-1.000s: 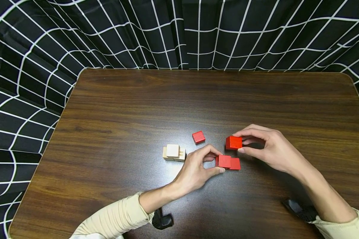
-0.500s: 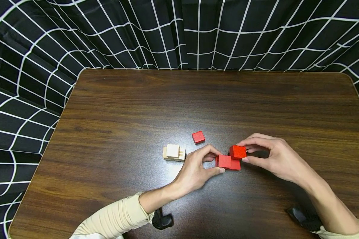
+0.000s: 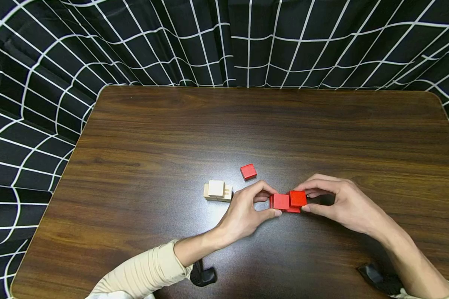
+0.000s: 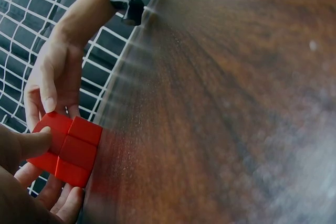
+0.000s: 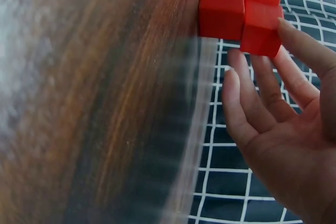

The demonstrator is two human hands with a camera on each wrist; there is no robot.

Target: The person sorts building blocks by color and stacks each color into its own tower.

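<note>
In the head view my left hand grips a low stack of red blocks between thumb and fingers. An upper red block sits at its left end, and part of a lower red block shows at the right. With thumb and fingertips my right hand pinches another red block over that lower block, right beside the upper one. From the right wrist, this pinched block looks slightly askew on the bottom row. The left wrist view shows the red blocks close together.
A loose red block lies behind the left hand. Left of that hand stands a cream block stack, one block on top of a wider base. All rest on a dark wooden table, with a black gridded curtain behind.
My right hand has brought its red block toward me and down, from behind the stack to above the lower block's right part. The left hand has stayed in place.
</note>
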